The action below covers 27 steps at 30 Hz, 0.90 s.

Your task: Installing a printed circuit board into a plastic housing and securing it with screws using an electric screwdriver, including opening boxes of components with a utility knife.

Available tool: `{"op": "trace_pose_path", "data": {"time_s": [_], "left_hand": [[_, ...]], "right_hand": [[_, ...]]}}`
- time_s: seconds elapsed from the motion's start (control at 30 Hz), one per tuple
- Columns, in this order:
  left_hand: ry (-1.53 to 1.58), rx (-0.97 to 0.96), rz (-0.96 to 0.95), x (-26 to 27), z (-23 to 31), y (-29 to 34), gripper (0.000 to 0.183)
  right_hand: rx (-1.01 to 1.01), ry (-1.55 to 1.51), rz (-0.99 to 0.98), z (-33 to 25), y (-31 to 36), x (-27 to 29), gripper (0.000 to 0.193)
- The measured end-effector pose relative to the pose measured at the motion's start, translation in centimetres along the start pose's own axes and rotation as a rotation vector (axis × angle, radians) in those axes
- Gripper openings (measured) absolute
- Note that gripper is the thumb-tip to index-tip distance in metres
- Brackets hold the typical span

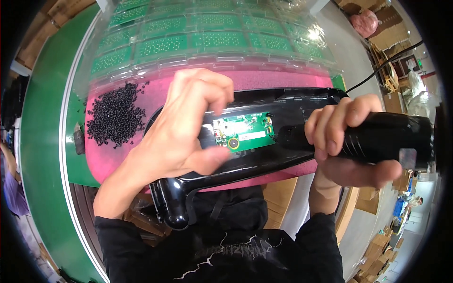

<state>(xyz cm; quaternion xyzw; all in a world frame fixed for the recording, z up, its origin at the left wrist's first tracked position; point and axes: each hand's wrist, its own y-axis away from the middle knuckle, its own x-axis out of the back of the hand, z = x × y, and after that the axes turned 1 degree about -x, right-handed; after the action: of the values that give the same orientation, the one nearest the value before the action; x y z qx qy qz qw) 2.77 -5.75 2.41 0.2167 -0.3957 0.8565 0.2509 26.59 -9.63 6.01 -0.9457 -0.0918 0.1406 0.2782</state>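
A glossy black plastic housing (245,163) lies across the pink mat, with a green circuit board (252,131) set in its middle. My right hand (347,129) is wrapped round a black electric screwdriver (391,134). The tool lies nearly level in the picture, and its narrow end points at the board's right edge, where small dark screws (274,138) show. Over the board's left end is my left hand (181,129), with thumb and curled fingers apart and nothing visible between them. Whether its fingertips touch the housing is hard to tell.
A heap of small black screws (115,115) sits on the pink mat (101,162) at the left. Clear plastic trays (203,60) of green circuit boards stand along the far side. A black cable (384,66) runs up at the right. Cardboard boxes (377,250) stand beyond the table.
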Motion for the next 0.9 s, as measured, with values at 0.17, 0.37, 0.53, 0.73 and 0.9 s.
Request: {"op": "trace_pose_path", "data": {"time_s": [0.17,0.37,0.53,0.73,0.9], "left_hand": [[-0.041,-0.011,0.102,0.4,-0.3,0.5,0.027],[-0.074,0.031,0.283,-1.0,-0.7,0.1,0.034],[-0.219,0.092,0.196,-0.3,-0.6,-0.3,0.033],[-0.339,0.273,0.022,-0.3,-0.6,0.0,0.024],[-0.45,0.422,-0.24,-0.1,-0.8,0.4,0.029]], "right_hand": [[-0.125,0.025,0.123,0.2,0.7,0.2,0.074],[-0.163,0.004,0.17,1.3,0.5,0.5,0.074],[-0.2,0.093,0.174,1.2,0.3,0.0,0.074],[-0.21,0.135,0.186,1.7,0.3,-0.3,0.074],[-0.25,0.132,0.091,1.2,0.2,-0.4,0.076]]}}
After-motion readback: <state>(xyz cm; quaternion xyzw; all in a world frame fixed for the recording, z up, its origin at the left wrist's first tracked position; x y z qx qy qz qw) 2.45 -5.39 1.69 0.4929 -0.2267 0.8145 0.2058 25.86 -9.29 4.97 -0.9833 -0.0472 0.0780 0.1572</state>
